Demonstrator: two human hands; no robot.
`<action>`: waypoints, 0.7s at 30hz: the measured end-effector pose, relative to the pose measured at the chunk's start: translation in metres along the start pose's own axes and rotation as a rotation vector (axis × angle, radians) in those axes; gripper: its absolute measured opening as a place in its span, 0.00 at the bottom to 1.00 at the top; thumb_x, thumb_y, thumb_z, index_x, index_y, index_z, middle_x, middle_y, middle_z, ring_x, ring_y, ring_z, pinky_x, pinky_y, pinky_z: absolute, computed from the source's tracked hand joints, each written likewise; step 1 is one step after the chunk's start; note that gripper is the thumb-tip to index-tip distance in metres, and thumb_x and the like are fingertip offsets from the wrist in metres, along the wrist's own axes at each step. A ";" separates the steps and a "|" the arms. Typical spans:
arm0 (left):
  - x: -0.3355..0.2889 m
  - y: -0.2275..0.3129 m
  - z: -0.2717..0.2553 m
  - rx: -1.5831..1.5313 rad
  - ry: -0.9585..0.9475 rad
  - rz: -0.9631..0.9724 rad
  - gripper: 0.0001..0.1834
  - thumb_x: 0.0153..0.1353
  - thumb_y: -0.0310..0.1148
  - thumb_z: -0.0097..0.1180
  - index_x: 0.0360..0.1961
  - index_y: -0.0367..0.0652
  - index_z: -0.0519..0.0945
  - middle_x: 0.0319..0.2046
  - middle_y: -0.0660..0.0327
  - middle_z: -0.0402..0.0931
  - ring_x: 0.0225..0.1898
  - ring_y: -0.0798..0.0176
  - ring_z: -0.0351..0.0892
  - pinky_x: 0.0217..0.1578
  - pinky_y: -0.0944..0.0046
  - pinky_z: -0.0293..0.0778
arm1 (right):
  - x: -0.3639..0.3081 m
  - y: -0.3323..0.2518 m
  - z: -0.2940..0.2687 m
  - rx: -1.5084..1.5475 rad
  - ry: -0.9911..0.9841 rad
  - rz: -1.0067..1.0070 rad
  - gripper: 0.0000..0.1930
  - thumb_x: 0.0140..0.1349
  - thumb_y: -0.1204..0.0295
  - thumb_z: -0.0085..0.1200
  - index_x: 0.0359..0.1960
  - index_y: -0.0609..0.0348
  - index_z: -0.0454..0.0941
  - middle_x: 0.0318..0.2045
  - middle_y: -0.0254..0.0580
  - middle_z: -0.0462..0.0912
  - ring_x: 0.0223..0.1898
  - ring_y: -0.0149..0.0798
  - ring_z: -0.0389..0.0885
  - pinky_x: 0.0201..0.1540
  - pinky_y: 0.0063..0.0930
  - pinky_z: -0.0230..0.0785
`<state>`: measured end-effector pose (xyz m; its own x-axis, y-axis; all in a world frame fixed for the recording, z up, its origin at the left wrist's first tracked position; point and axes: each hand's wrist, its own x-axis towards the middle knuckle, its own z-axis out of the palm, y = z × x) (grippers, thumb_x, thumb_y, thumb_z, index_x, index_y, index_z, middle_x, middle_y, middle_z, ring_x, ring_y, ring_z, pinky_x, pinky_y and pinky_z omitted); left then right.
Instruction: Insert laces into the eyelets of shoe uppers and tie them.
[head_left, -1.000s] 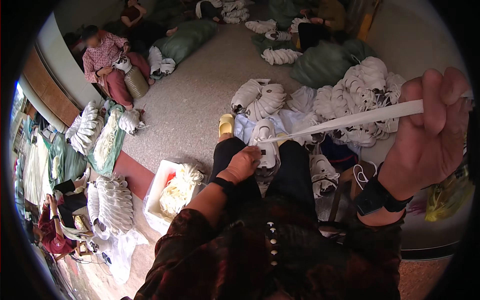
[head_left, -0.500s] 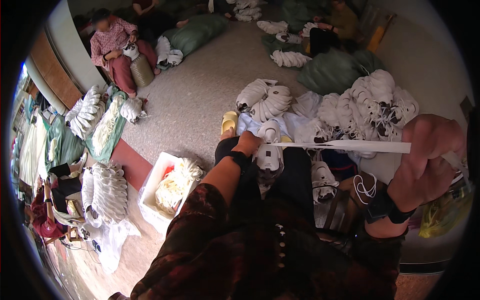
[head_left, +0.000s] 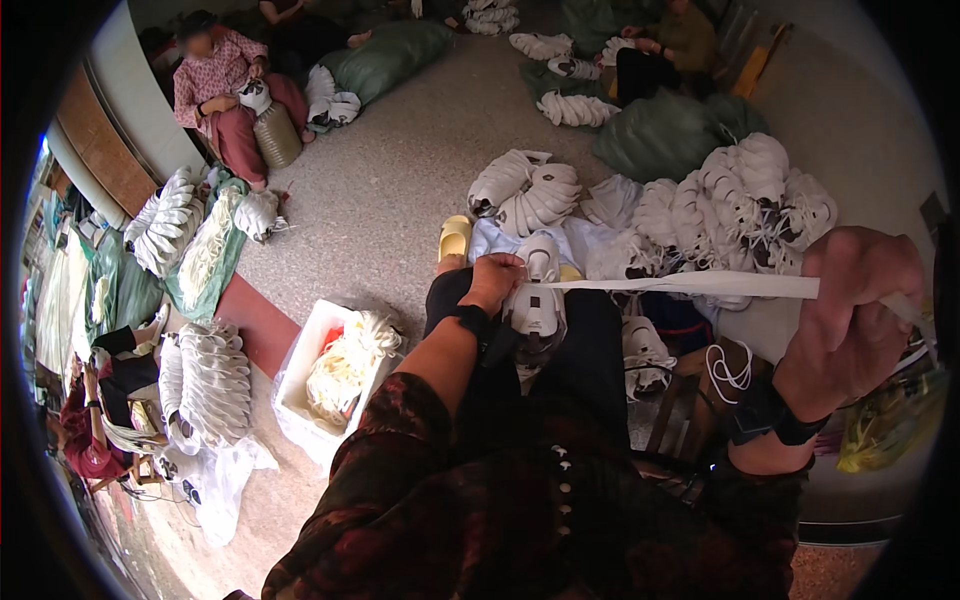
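A white shoe upper point(head_left: 538, 311) rests between my knees, its toe end pointing away from me. From its lacing area a flat white shoelace point(head_left: 700, 285) runs taut to the right. My right hand point(head_left: 862, 300) is raised at the far right, closed around that lace, and a loose end hangs past the fingers. At the shoe's left edge is my left hand point(head_left: 494, 283), thumb and fingers pinched together; what lies between the fingertips is too small to make out.
Bundled white shoe uppers point(head_left: 540, 195) and a larger pile point(head_left: 740, 205) lie ahead. A white box point(head_left: 292, 392) of cream laces stands left, near more stacked uppers point(head_left: 212, 380). A wooden stool point(head_left: 690, 400) is at right. Other people point(head_left: 235, 90) sit working, with green sacks point(head_left: 665, 135) around.
My left hand's fingers have shifted slightly at the shoe's left edge and now show a pinch. My right hand still holds the lace taut, at nearly the same place.
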<state>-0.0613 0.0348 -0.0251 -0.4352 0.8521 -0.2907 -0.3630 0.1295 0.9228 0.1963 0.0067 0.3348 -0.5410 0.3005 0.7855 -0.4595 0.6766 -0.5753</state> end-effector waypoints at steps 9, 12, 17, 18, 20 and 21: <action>0.003 0.006 -0.003 0.164 -0.127 0.000 0.07 0.50 0.26 0.56 0.32 0.38 0.77 0.25 0.63 0.75 0.26 0.69 0.72 0.29 0.70 0.69 | 0.004 -0.006 0.005 -0.044 -0.027 -0.025 0.16 0.59 0.63 0.54 0.27 0.67 0.69 0.10 0.36 0.65 0.09 0.24 0.60 0.11 0.16 0.47; 0.004 -0.004 -0.010 0.315 -0.073 0.173 0.12 0.47 0.24 0.55 0.36 0.36 0.76 0.30 0.60 0.76 0.32 0.64 0.74 0.36 0.68 0.71 | 0.011 -0.010 0.010 0.114 -0.068 0.034 0.11 0.59 0.69 0.52 0.26 0.64 0.67 0.13 0.36 0.65 0.10 0.25 0.59 0.14 0.18 0.47; -0.079 0.053 0.020 0.562 -0.283 0.594 0.16 0.47 0.26 0.53 0.40 0.37 0.75 0.37 0.55 0.75 0.39 0.59 0.74 0.42 0.66 0.71 | 0.017 0.002 0.017 0.291 -0.036 0.045 0.10 0.57 0.74 0.54 0.24 0.62 0.66 0.18 0.37 0.66 0.10 0.27 0.60 0.14 0.21 0.50; -0.081 0.047 0.021 0.566 -0.375 0.604 0.15 0.48 0.28 0.54 0.39 0.38 0.76 0.36 0.55 0.75 0.38 0.58 0.74 0.41 0.64 0.71 | 0.020 0.008 0.022 0.292 -0.032 0.044 0.10 0.57 0.74 0.54 0.24 0.62 0.66 0.18 0.37 0.66 0.10 0.27 0.60 0.14 0.21 0.50; -0.062 0.027 0.036 0.645 -0.707 0.503 0.11 0.50 0.32 0.56 0.34 0.39 0.77 0.30 0.54 0.75 0.35 0.57 0.75 0.37 0.61 0.70 | 0.026 0.012 0.028 0.224 -0.263 0.094 0.10 0.56 0.70 0.56 0.31 0.65 0.70 0.24 0.40 0.71 0.14 0.29 0.65 0.20 0.20 0.56; -0.066 0.015 0.027 0.652 -0.681 0.492 0.11 0.50 0.32 0.56 0.34 0.39 0.77 0.30 0.54 0.75 0.35 0.57 0.75 0.37 0.61 0.70 | 0.028 0.032 0.036 0.242 -0.409 0.119 0.13 0.56 0.68 0.56 0.34 0.66 0.72 0.27 0.42 0.74 0.16 0.30 0.67 0.23 0.20 0.59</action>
<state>-0.0160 -0.0057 0.0151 0.2123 0.9627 0.1678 0.3273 -0.2318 0.9161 0.1414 0.0126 0.3300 -0.8097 0.0451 0.5851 -0.5020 0.4631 -0.7304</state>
